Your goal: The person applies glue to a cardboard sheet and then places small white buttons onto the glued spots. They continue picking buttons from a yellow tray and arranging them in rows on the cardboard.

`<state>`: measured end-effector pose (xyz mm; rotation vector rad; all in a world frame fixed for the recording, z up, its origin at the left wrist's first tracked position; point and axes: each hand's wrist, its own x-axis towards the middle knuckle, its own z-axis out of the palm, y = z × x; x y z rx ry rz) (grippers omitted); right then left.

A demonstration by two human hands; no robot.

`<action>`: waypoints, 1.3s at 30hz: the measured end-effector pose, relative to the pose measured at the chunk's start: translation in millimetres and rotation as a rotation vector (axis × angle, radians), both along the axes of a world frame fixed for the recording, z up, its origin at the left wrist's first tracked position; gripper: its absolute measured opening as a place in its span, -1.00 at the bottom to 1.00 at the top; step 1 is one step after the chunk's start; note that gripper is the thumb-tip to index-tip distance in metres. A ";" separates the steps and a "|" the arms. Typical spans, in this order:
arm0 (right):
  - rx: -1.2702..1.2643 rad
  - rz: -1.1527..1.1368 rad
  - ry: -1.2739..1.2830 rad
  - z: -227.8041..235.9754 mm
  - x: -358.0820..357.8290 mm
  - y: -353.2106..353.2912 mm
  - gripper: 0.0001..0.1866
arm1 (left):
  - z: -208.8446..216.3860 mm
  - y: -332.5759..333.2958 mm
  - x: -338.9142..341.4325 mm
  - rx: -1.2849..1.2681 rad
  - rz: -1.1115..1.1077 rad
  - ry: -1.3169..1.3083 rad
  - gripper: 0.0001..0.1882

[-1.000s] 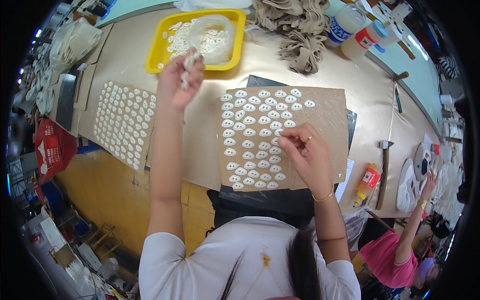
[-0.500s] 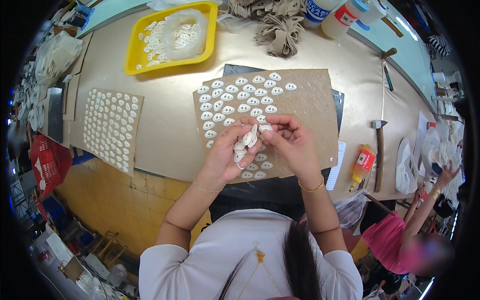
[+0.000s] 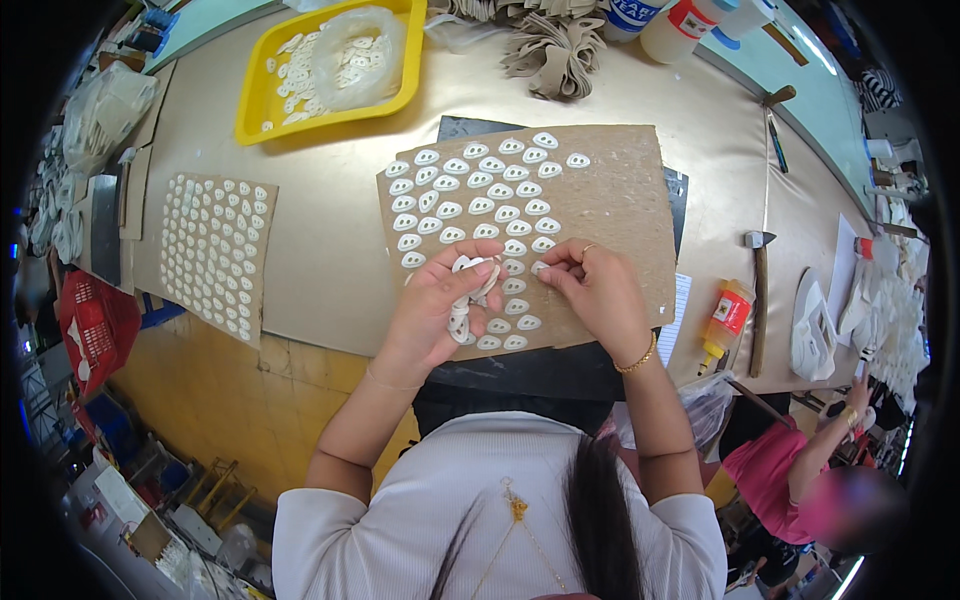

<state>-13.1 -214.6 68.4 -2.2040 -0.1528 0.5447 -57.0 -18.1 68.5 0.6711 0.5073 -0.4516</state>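
Observation:
A brown board (image 3: 615,215) lies before me, with rows of small white rounded-triangular pieces (image 3: 481,206), each with two dark holes. Over its near left part, my left hand (image 3: 432,300) is closed around a loose bunch of the same white two-holed pieces (image 3: 461,312). My right hand (image 3: 602,290) pinches a single white piece (image 3: 541,268) between thumb and forefinger, low at the board, right beside a column of laid pieces. The left palm and fingers partly cover the bunch and some pieces below.
A yellow tray (image 3: 412,75) at the back holds loose white pieces and a plastic bag. Another filled board (image 3: 262,215) lies left. To the right are a glue bottle (image 3: 728,318), a hammer (image 3: 759,300) and white shoe parts (image 3: 812,330). A person in pink (image 3: 765,455) works at the right.
My hands have come apart. The right one has moved right and down to the board with one white piece, while the left has drawn slightly left, keeping its bunch.

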 end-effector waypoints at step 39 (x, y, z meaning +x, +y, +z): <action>0.251 -0.024 -0.036 -4.4 -10.0 -16.8 -0.84 | 9.3 3.2 -15.5 -0.015 -0.037 0.056 -0.65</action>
